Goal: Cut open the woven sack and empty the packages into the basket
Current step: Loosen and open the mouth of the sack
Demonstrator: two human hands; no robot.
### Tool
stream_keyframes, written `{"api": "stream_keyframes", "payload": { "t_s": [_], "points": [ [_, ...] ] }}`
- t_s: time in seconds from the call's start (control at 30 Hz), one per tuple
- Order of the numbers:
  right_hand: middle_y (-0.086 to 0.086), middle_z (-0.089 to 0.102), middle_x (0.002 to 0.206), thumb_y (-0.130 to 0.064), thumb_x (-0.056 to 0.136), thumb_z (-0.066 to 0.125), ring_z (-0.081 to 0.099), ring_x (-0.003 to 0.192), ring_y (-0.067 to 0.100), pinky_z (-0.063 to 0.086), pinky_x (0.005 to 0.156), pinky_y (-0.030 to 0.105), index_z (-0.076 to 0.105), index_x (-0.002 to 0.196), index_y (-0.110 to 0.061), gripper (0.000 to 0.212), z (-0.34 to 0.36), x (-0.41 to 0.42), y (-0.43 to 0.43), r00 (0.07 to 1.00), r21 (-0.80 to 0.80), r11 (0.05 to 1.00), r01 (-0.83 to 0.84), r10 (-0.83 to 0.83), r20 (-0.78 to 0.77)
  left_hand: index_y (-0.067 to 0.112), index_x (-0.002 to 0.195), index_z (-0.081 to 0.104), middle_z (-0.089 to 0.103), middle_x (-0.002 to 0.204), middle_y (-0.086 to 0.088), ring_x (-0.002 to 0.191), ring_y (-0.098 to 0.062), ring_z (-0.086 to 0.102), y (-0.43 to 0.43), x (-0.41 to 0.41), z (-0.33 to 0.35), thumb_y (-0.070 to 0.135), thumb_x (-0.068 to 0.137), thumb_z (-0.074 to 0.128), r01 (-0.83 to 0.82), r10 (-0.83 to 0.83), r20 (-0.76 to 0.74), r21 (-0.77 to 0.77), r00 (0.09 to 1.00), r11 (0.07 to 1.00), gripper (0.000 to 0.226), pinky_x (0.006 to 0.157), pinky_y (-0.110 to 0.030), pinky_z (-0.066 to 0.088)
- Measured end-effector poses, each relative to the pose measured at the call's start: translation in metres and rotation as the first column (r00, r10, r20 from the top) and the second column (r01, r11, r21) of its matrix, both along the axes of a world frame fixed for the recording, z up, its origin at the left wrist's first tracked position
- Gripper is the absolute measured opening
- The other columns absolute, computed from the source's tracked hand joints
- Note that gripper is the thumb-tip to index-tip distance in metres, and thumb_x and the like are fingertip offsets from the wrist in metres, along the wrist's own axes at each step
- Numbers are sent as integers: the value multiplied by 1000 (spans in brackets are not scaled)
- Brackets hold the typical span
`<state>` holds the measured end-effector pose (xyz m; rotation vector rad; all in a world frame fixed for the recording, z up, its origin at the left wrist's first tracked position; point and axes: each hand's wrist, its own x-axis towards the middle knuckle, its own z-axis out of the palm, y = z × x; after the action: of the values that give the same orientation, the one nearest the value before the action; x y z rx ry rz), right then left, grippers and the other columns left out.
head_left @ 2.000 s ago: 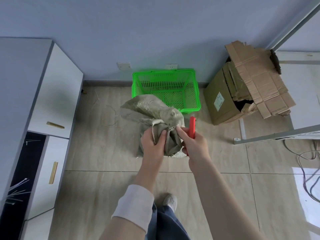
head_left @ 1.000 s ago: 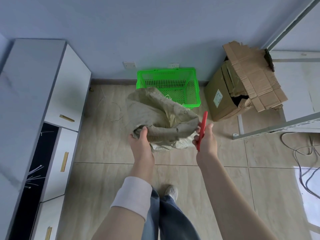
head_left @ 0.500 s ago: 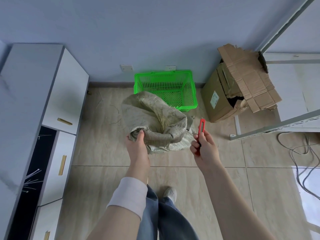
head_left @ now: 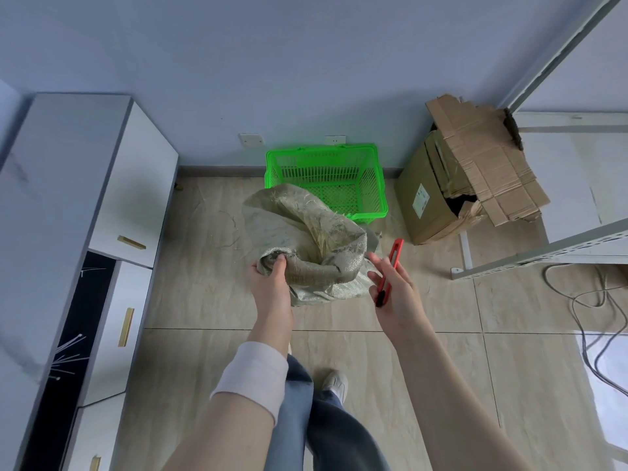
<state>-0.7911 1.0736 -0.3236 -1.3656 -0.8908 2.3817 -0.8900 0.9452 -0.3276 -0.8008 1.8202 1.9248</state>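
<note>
One wide-angle camera sits on the person's head, facing forward and steeply down at the tiled floor (head_left: 204,300). Both forearms enter from the near edge. The left hand (head_left: 270,287), right hand (head_left: 396,290), sack (head_left: 306,232) and knife (head_left: 394,254) fill the centre, close under the lens. A shoe (head_left: 334,385) shows almost straight below. The wall (head_left: 306,62) fills the far part, a cabinet (head_left: 68,198) the left edge, and a cardboard box (head_left: 424,198) the far right.

The woven sack (head_left: 299,229) hides its contents and apparently the basket's (head_left: 323,151) near-left corner.
</note>
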Motion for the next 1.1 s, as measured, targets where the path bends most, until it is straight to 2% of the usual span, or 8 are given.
{"api": "stream_keyframes", "payload": {
  "t_s": [0.1, 0.27, 0.43, 0.53, 0.6, 0.77, 0.93, 1.1],
  "points": [
    [2, 54, 108, -34, 90, 57, 46, 69, 8, 37, 45, 14, 56, 118, -16, 34, -5, -13, -3, 998, -11, 1000, -8, 9, 61, 10, 129, 44, 55, 119, -2, 110, -17, 54, -3, -9, 0, 18, 90, 58, 89, -89, -4, -29, 996, 996, 43, 82, -19, 42],
    [-5, 43, 84, -49, 86, 55, 37, 56, 7, 33, 42, 16, 54, 121, -16, 49, -3, -50, -8, 981, 100, 989, -113, 95, 167, 17, 138, 40, 49, 138, -2, 128, -19, 46, -2, -36, -6, 31, 88, 60, 257, -255, 35, -75, 966, 964, 55, 110, -35, 36],
    [-8, 46, 76, -38, 90, 54, 42, 62, 5, 35, 52, 17, 56, 119, -22, 34, 2, -89, -16, 932, 304, 885, -352, 301, 203, 20, 129, 51, 58, 130, -2, 120, -20, 55, 10, -71, -1, 73, 72, 52, 413, -410, 153, 14, 899, 911, 78, 104, -42, 42],
    [-4, 59, 82, -37, 80, 65, 56, 73, 8, 48, 62, 21, 61, 102, -28, 24, 5, -109, -19, 937, 312, 884, -350, 329, 119, 16, 112, 61, 67, 113, -9, 104, -20, 63, 25, -95, 13, 68, 88, 24, 383, -431, 177, 250, 885, 889, 68, 86, -34, 52],
    [1, 65, 90, -36, 69, 69, 62, 83, 16, 53, 74, 30, 60, 101, -26, 34, 4, -120, -15, 951, 290, 906, -308, 303, 64, 16, 107, 58, 68, 103, -8, 95, -18, 64, 34, -109, 19, 66, 90, 7, 403, -478, 149, 360, 866, 842, 73, 77, -31, 51],
    [3, 67, 98, -48, 45, 85, 66, 89, 17, 57, 78, 32, 60, 106, -21, 71, 7, -137, -1, 962, 278, 927, -252, 271, -31, 6, 116, 55, 65, 110, -13, 107, -26, 59, 45, -131, 22, 76, 79, -4, 428, -548, 112, 503, 829, 751, 98, 93, -39, 45],
    [6, 64, 95, -29, 72, 68, 65, 81, 16, 56, 64, 26, 58, 110, -13, 43, 7, -144, 10, 971, 261, 940, -219, 236, -35, 5, 125, 56, 59, 127, -17, 121, -29, 53, 55, -139, 18, 82, 74, -3, 494, -638, 91, 554, 765, 670, 109, 103, -43, 40],
    [8, 65, 87, -26, 84, 62, 64, 77, 20, 57, 68, 35, 65, 92, -15, 13, 7, -151, 18, 985, 214, 961, -175, 172, 35, 10, 114, 61, 67, 107, -11, 102, -22, 61, 64, -139, 22, 75, 80, -4, 538, -669, 99, 513, 737, 669, 98, 93, -38, 46]
  ]
}}
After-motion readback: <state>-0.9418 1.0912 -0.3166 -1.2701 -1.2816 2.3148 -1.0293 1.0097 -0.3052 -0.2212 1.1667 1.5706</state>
